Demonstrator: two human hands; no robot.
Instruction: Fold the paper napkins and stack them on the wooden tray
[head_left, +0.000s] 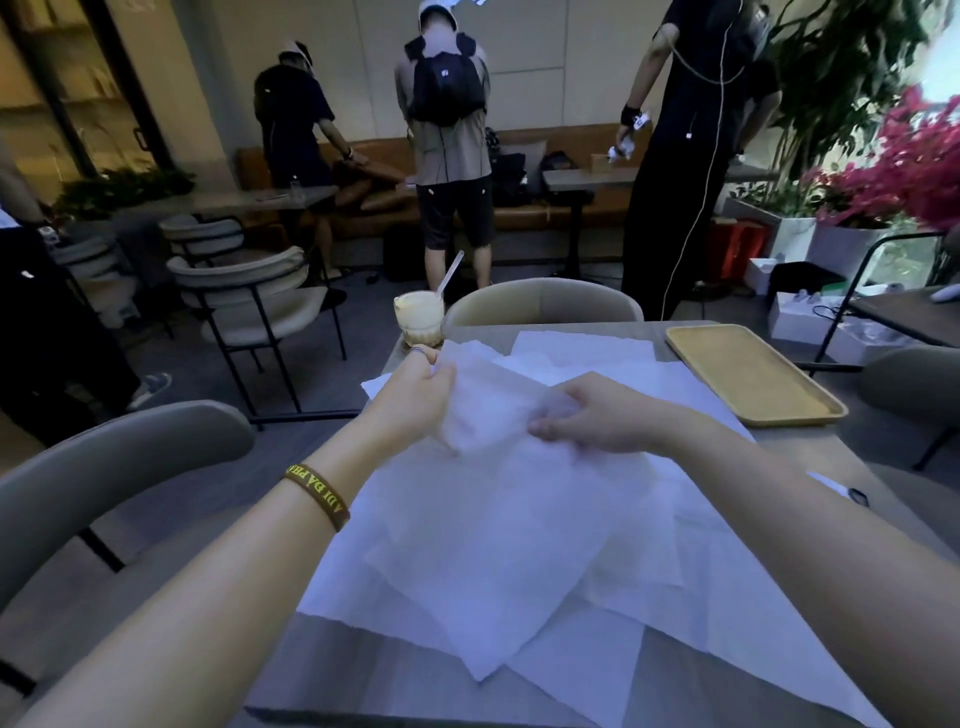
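Observation:
Several white paper napkins (519, 545) lie spread and overlapping across the grey table (363, 670). One napkin (488, 400) is lifted above the pile and partly doubled over. My left hand (415, 395) pinches its far left edge, and my right hand (597, 415) grips its right side with the fingers curled into the paper. The wooden tray (748, 374) sits at the far right of the table, with nothing on it, apart from both hands.
A glass of pale drink with a straw (420, 317) stands at the table's far left corner. Padded chairs (540, 301) surround the table. Three people stand beyond at a bench and other tables. A planter with pink flowers (904, 166) is at right.

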